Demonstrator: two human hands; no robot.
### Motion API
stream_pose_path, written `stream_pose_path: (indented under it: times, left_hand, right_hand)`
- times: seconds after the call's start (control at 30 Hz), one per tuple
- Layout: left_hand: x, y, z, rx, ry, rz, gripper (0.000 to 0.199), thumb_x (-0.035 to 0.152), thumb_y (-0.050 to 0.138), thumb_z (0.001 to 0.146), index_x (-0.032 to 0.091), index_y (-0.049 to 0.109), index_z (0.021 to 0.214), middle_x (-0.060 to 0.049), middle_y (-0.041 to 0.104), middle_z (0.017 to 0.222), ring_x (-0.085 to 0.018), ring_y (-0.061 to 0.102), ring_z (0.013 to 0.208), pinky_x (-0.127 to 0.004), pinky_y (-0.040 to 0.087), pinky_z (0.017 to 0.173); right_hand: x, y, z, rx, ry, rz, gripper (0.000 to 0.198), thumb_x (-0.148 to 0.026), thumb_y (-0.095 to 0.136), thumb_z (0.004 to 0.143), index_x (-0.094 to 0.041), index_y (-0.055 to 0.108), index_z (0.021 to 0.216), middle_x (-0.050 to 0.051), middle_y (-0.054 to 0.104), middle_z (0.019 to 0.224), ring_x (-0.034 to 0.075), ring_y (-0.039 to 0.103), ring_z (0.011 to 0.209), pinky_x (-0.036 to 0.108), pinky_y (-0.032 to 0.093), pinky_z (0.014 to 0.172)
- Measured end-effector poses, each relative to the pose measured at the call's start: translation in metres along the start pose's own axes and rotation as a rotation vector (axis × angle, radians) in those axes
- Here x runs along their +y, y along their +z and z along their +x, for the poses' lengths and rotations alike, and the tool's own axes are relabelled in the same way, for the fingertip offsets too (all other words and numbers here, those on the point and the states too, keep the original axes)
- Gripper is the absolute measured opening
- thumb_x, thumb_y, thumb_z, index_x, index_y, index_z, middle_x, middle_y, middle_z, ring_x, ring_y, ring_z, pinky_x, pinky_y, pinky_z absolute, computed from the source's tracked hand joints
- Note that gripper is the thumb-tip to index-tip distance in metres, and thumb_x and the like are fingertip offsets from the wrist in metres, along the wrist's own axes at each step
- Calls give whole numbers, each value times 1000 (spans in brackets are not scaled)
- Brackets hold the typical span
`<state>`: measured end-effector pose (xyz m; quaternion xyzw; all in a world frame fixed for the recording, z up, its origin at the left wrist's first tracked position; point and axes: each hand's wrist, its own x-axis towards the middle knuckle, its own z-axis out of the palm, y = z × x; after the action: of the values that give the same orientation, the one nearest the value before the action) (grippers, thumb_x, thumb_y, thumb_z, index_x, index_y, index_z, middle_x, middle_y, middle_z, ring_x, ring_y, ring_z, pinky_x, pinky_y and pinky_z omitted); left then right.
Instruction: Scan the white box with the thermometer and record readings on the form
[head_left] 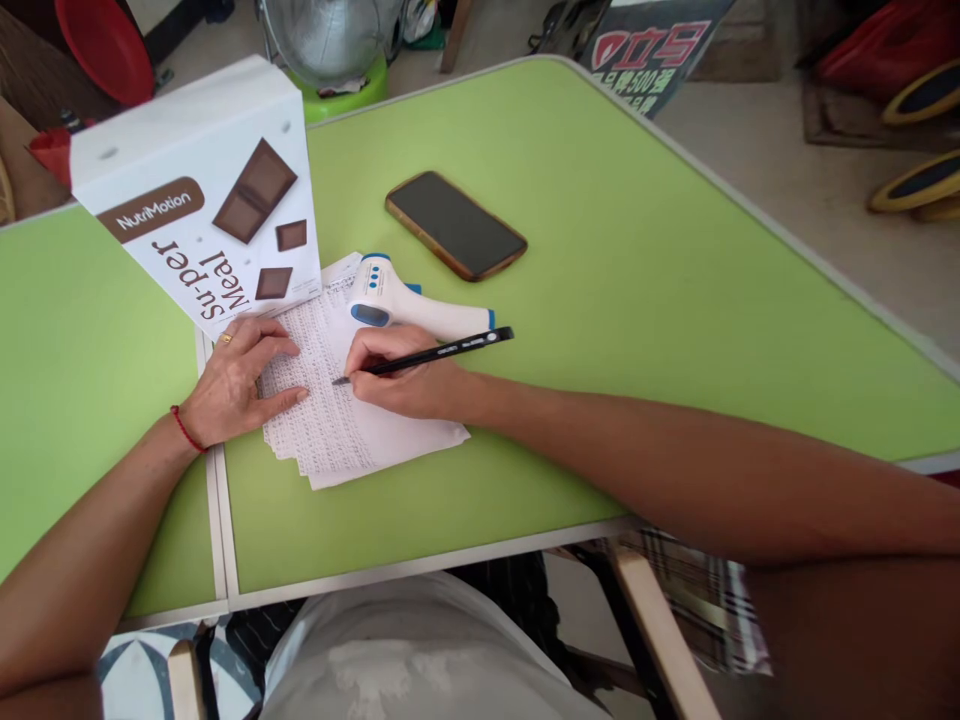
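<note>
Close in now, sheets of paper (390, 435) lie fanned on the worktop (675, 300), and the left hand (236, 385) rests at their edge, fingers loosely spread and grasping nothing, likely steadying the pile. Across from it, the right hand (405, 372) has its fingers pinched around the pen (465, 345), tip down at the tiny handwritten lines, a grip that suits fine control. Just past that, a thermometer (435, 311) lies with its head over the sheets, perhaps a handy weight; a box (251, 190) stands upright by their upper left, and a phone (456, 225) lies face up. Smooth green surface, pale-edged, seam by the left wrist. Beyond, what looks like a fan (326, 35) stands on the floor (757, 130).
</note>
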<state>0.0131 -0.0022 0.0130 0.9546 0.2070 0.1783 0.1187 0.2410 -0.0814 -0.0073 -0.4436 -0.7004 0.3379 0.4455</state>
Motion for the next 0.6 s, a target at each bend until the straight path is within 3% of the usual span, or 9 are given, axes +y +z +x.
stream_pose_path:
  times: [0.23, 0.6]
  left_hand:
    - [1, -1, 0, -22, -14, -15, 38, 50, 61, 87, 20, 57, 111, -13, 56, 116, -28, 51, 111, -49, 43, 98]
    - [1, 0, 0, -25, -31, -24, 37, 49, 61, 87, 20, 58, 110, -13, 56, 117, -29, 50, 112, -50, 43, 98]
  right_hand:
    - [-5, 2, -1, 95, 94, 37, 5, -20, 55, 73, -19, 60, 73, 0, 66, 69, 11, 56, 62, 24, 45, 57]
    - [-5, 4, -4, 8, 115, 6, 9, -23, 58, 75, -18, 66, 75, 1, 70, 73, 12, 61, 66, 24, 48, 61]
